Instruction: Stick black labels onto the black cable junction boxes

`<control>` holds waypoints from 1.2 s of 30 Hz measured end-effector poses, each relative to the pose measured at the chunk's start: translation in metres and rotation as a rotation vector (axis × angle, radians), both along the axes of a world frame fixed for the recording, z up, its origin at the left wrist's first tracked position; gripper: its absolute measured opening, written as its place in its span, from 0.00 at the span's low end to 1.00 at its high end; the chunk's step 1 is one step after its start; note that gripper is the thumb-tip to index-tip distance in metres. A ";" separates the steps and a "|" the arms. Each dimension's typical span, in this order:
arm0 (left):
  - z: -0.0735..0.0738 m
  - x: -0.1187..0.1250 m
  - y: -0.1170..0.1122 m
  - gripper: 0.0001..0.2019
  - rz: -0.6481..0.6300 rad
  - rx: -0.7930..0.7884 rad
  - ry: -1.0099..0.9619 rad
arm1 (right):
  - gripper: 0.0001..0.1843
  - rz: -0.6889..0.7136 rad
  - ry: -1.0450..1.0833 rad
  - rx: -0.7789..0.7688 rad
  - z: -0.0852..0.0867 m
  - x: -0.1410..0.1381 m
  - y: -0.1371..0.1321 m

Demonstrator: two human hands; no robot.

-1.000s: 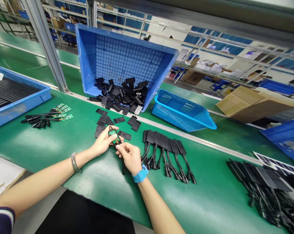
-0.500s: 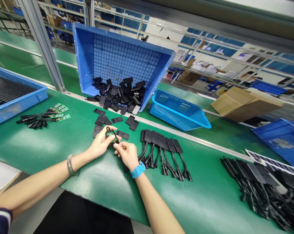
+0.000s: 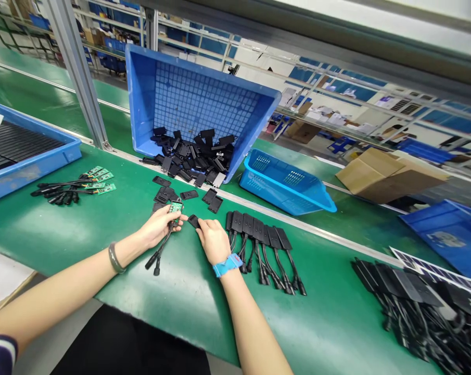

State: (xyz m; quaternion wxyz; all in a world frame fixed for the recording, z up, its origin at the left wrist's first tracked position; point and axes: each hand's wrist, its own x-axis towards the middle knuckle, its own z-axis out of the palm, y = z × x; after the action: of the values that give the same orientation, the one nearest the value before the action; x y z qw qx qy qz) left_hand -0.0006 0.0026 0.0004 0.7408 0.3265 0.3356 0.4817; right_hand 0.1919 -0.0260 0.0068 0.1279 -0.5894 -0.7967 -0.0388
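Observation:
My left hand [image 3: 157, 227] is closed on a small green circuit board [image 3: 176, 208] with two black cables [image 3: 157, 254] hanging toward me over the green table. Just to its right, my right hand [image 3: 213, 240] pinches a flat black plastic cover [image 3: 193, 221] that lies on the table. Several more loose black covers [image 3: 188, 195] are scattered just beyond both hands. A row of assembled black units with cables [image 3: 262, 239] lies right of my right hand.
A tilted blue bin [image 3: 173, 94] at the back spills black covers. A small blue basket [image 3: 285, 182] sits right of it. Green boards with cables [image 3: 79, 186] lie at the left near a blue tray [image 3: 32, 161]. Black assembled parts [image 3: 418, 302] pile at the far right.
The hands have come apart. My left hand kept the green board, its cables now swinging free, while my right hand moved right and forward onto a black cover on the table.

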 end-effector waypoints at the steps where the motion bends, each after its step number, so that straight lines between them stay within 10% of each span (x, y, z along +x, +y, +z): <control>1: 0.001 0.000 -0.001 0.18 -0.015 0.014 0.000 | 0.18 -0.032 0.052 0.016 0.001 0.001 -0.001; 11: -0.006 0.004 -0.012 0.26 -0.309 0.205 0.157 | 0.24 -0.088 1.273 -0.134 0.021 -0.019 -0.020; 30: 0.001 0.006 -0.024 0.20 -0.416 0.386 0.284 | 0.20 -0.015 1.257 -0.322 0.012 -0.019 -0.017; 36: 0.003 0.011 -0.029 0.29 -0.348 0.349 0.208 | 0.27 -0.074 0.940 -0.059 0.012 -0.034 -0.026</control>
State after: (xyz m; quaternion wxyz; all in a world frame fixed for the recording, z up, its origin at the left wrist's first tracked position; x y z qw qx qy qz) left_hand 0.0100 -0.0264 0.0031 0.7065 0.5498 0.2604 0.3616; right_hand 0.1578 -0.0522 0.0184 0.4565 -0.5743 -0.6316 0.2506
